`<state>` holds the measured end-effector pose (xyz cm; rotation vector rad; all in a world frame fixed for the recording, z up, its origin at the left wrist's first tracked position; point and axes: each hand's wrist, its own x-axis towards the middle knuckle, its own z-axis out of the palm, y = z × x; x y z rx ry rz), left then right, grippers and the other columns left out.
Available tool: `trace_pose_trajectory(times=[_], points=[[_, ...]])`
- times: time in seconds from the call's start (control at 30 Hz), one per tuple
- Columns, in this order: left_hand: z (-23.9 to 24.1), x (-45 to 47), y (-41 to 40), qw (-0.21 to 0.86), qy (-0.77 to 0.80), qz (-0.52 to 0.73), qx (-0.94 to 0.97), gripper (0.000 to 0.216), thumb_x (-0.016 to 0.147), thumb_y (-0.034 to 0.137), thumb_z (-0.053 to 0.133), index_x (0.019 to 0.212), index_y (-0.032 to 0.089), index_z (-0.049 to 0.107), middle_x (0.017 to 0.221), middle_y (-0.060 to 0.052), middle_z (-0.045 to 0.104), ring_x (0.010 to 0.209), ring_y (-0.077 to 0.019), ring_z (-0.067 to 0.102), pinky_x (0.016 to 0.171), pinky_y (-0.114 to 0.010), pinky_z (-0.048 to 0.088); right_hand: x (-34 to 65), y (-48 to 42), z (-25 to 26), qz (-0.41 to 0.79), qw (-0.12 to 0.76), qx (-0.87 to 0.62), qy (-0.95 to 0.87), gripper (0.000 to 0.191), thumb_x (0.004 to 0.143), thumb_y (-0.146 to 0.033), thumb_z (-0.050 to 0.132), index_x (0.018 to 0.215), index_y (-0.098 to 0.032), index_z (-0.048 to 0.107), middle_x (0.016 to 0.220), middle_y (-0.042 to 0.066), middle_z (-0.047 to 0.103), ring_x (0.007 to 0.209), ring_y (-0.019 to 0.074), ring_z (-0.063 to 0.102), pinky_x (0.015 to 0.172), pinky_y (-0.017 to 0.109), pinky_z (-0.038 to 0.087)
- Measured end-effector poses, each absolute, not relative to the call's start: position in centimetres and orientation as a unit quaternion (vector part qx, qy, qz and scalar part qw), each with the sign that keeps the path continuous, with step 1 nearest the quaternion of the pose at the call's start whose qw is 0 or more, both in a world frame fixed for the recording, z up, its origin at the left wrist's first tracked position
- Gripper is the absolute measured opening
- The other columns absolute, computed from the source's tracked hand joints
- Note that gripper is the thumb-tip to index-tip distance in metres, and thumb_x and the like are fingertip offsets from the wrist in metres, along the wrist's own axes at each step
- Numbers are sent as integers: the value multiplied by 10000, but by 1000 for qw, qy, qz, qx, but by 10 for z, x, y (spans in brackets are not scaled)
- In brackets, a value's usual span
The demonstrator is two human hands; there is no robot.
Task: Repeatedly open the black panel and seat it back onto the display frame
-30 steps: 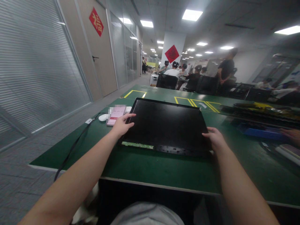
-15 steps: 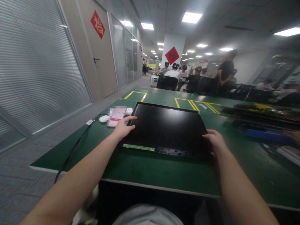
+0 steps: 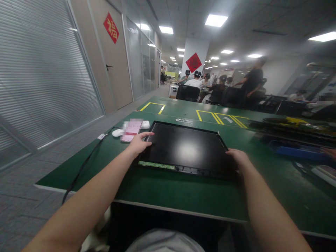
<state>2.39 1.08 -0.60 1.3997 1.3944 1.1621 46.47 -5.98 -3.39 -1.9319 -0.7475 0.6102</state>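
Note:
A black display panel [image 3: 183, 143] lies over the green table in front of me, its dark screen facing up and reflecting a ceiling light. A green circuit board strip [image 3: 156, 165] runs along the left part of its near edge. My left hand [image 3: 138, 144] grips the panel's left edge, with thumb and forefinger over the frame and the other fingers hidden. On the opposite edge, my right hand [image 3: 238, 158] is closed round the frame, its thumb on top and its lower fingers out of sight.
Left of the panel are a phone [image 3: 130, 131], a white mouse-shaped object [image 3: 116, 133] and a black cable [image 3: 86, 159]. Small pale parts [image 3: 184, 120] lie behind it. At right are a blue tray [image 3: 294, 149] and stacked dark panels [image 3: 296, 129]; a person's hand shows at the right edge.
The panel's far edge has dropped toward the table, uncovering the small pale parts behind it. Both hands keep their hold. A standing person in the background has moved an arm.

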Motion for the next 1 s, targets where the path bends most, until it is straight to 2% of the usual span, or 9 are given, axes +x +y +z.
trace_pose_trajectory(times=[0.2,0.4,0.47,0.57,0.67,0.77,0.83,0.9,1.0], points=[[-7,23,12,442,560,451,536,531,587,42,724,1099,181,730,960,-53,748,769,-203,690,669,-283,550,462,-62,-30,226,416,-815,-334,355,621,-293,693,953,-174,733,1011,109,729,893,273,666,661,335,505],[-3,18,15,547,509,499,439,580,571,-42,704,1098,202,713,1171,-81,714,889,-214,714,719,-282,583,461,-61,-33,179,414,-812,-370,381,650,-278,689,1019,-194,737,988,109,730,941,270,664,773,347,511],[0,16,15,597,496,489,399,676,600,-36,708,1226,213,653,1103,-95,733,751,-208,725,653,-312,595,461,-61,-34,178,423,-805,-375,407,660,-265,688,1059,-196,724,950,97,732,912,256,668,783,342,507],[5,12,14,646,482,460,372,834,640,0,743,1410,213,504,861,-81,756,590,-218,708,569,-345,596,463,-61,-37,182,427,-799,-382,423,664,-260,697,1080,-188,705,891,75,725,859,237,668,796,341,500],[8,11,11,660,474,447,375,917,639,4,769,1466,205,428,762,-60,749,565,-234,709,564,-354,599,464,-60,-37,182,410,-806,-387,397,669,-271,709,1057,-192,697,890,69,717,869,241,667,823,356,501],[9,11,10,663,483,435,372,961,635,-19,753,1494,196,381,753,-61,753,561,-236,711,574,-350,601,448,-62,-20,139,397,-816,-395,402,665,-258,717,1056,-162,699,1025,137,702,997,297,645,905,425,487],[8,10,11,665,484,431,370,973,633,-31,738,1503,186,362,752,-64,754,565,-241,715,580,-351,602,422,-73,7,108,446,-765,-452,423,668,-219,707,1089,-178,694,1144,143,678,1080,300,618,955,444,471],[8,9,12,669,479,429,372,980,627,-38,724,1507,177,350,757,-68,756,577,-253,719,574,-358,602,386,-97,41,158,515,-622,-568,370,762,-267,654,1129,-223,684,1143,106,689,1042,258,640,926,416,503],[8,8,12,671,472,428,379,955,634,-29,722,1498,152,357,769,-82,760,588,-262,722,562,-363,600,332,-155,78,157,490,-390,-764,197,844,-274,610,1001,-284,731,1133,75,699,1055,250,639,925,404,517]])
